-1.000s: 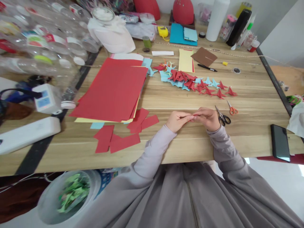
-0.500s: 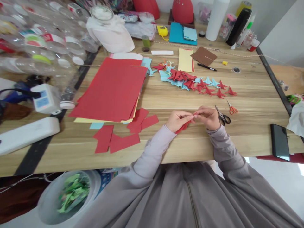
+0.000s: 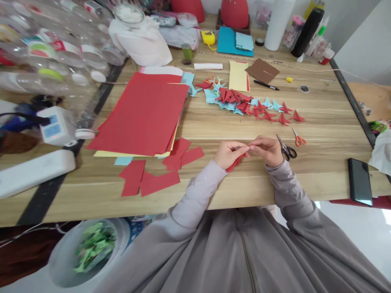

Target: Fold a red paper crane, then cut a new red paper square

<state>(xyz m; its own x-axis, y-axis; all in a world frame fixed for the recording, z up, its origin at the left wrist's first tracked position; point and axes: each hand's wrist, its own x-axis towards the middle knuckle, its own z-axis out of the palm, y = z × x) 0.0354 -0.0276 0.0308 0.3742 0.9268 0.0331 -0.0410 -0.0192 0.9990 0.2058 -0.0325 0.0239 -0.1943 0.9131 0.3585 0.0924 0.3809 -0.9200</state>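
Note:
Both hands meet over the front of the table, pinching a piece of folded red paper (image 3: 234, 164). My left hand (image 3: 228, 154) is closed on its near part, and most of the paper is hidden under the palm and fingers. With thumb and forefinger together, my right hand (image 3: 268, 150) grips the paper's far tip. Just right of that hand lie black-handled scissors (image 3: 287, 151) and small orange scissors (image 3: 299, 139). Farther back, a row of folded red and light blue paper cranes (image 3: 244, 103) spreads across the table. Cut red paper pieces (image 3: 159, 183) lie to my left.
A stack of large red sheets (image 3: 143, 118) covers the left of the table. Plastic bottles (image 3: 67, 53) crowd the far left. A black phone (image 3: 360, 182) rests at the right edge. Below stands a bin (image 3: 58, 260) with green scraps.
The view has shifted very slightly. Both hands stay in the same place on the red paper, with no clear change in their grip.

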